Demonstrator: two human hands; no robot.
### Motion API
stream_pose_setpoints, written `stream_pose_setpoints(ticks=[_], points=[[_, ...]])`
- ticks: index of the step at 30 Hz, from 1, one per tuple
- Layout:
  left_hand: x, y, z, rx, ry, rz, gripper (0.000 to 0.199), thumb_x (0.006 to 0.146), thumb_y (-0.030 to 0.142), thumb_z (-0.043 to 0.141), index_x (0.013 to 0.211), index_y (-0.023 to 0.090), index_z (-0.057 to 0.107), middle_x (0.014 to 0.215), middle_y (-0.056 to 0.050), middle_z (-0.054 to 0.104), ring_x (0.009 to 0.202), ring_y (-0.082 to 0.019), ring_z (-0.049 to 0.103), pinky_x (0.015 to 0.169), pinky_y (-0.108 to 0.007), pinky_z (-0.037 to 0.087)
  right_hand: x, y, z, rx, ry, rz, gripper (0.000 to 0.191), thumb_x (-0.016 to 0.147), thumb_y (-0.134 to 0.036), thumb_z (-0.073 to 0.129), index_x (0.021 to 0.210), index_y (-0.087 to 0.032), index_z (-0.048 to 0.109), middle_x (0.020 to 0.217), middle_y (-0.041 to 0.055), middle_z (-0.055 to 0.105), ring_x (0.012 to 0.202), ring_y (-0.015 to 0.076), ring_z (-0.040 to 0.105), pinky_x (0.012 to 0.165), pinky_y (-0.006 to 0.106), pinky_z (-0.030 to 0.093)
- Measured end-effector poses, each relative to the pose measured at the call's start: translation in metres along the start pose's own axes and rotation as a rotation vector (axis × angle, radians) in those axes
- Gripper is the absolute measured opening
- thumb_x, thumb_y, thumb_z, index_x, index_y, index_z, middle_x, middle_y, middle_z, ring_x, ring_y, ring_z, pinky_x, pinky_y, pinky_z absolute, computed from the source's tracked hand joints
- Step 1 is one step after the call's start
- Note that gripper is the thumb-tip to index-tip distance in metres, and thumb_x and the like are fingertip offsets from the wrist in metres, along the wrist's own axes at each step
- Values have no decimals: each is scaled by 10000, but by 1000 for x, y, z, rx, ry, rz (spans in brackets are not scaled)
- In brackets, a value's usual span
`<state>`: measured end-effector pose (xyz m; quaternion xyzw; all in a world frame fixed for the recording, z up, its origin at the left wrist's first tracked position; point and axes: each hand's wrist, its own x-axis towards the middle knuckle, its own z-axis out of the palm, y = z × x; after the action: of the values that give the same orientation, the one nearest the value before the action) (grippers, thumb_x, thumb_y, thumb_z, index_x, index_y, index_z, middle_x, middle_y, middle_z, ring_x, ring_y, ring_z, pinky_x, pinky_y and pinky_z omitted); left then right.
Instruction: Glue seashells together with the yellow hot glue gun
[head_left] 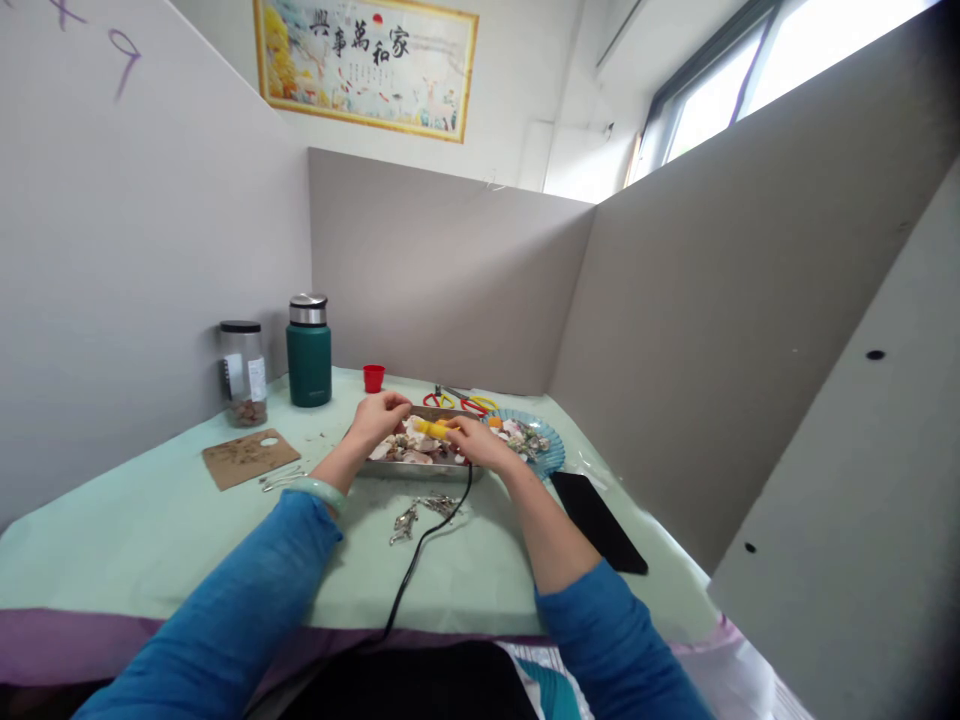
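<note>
My right hand is closed around a yellow tool with a black cord running down toward me. The tool's tip points left, over a metal tray of shell pieces. My left hand is above the tray's left side, thumb and fingers pinched together; what they hold, if anything, is too small to name. Just in front of the tray, small silvery metal pieces lie on the cloth.
Right of the tray are a blue plate of shells and a black flat object. Behind it lie red-and-yellow-handled tools and a red cup. Left stand a green bottle, a jar and brown cardboard. Grey partitions surround the table.
</note>
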<state>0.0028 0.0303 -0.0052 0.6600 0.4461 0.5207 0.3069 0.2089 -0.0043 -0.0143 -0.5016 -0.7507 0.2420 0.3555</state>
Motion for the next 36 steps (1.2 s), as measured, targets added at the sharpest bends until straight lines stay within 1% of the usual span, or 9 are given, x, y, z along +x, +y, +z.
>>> stream_pose_setpoints(ticks=[3, 7, 18, 23, 25, 27, 31, 34, 36], points=[[1, -1, -1, 7, 31, -26, 188, 620, 301, 592, 738, 157, 618, 602, -8, 627, 454, -117, 559, 465, -221, 434, 1, 1, -10, 439, 88, 131, 216, 783, -399, 546, 828, -188, 565, 659, -19, 528, 505, 91, 444, 485, 224, 409], [2, -7, -1, 145, -44, -4, 167, 591, 296, 624, 700, 175, 659, 583, -13, 637, 501, -137, 579, 497, -220, 429, -2, -7, -15, 880, 60, 72, 321, 672, -438, 679, 783, -182, 520, 630, -51, 463, 498, 61, 407, 504, 220, 446], [15, 4, 23, 462, -666, -11, 215, 398, 267, 758, 601, 226, 701, 598, -21, 662, 495, -169, 561, 461, -226, 389, 3, -7, -9, 1051, 174, 178, 281, 560, -237, 705, 680, -178, 458, 558, -64, 460, 456, 48, 393, 417, 181, 376], [33, 1, 33, 710, -220, 121, 106, 474, 143, 675, 448, 197, 587, 543, -72, 620, 625, -223, 605, 604, -263, 422, 2, -8, -11, 1042, 182, 189, 271, 571, -244, 700, 685, -176, 464, 559, -67, 453, 455, 46, 393, 417, 179, 382], [38, 2, 28, 753, -151, 147, 44, 526, 159, 644, 505, 190, 620, 599, -90, 640, 676, -232, 610, 635, -270, 419, 0, -11, -12, 1064, 180, 156, 257, 578, -241, 697, 695, -171, 479, 572, -63, 460, 460, 44, 392, 427, 179, 393], [39, 7, 23, 735, -302, 138, 50, 553, 210, 645, 594, 198, 672, 635, -68, 657, 667, -212, 603, 625, -257, 415, -2, -14, -13, 1104, 177, 106, 252, 577, -218, 696, 730, -168, 503, 602, -56, 482, 481, 47, 411, 450, 179, 412], [28, 19, 22, 791, -848, 131, 335, 556, 342, 682, 875, 243, 714, 874, -13, 696, 762, -174, 608, 657, -216, 423, -4, -19, -15, 1208, 169, 6, 272, 579, -182, 705, 779, -171, 520, 641, -46, 502, 516, 54, 434, 475, 177, 419], [21, 21, 31, 999, -851, 182, 377, 578, 319, 673, 942, 226, 706, 975, -57, 682, 826, -208, 609, 707, -249, 435, -5, -20, -15, 1261, 152, -11, 277, 610, -233, 725, 758, -175, 499, 608, -57, 466, 480, 46, 389, 424, 167, 361], [20, 19, 34, 1104, -720, 170, 326, 610, 283, 655, 920, 198, 710, 950, -99, 682, 841, -238, 617, 727, -279, 441, -5, -19, -15, 1258, 144, 3, 292, 623, -261, 734, 734, -176, 478, 587, -65, 437, 459, 40, 362, 406, 164, 330]])
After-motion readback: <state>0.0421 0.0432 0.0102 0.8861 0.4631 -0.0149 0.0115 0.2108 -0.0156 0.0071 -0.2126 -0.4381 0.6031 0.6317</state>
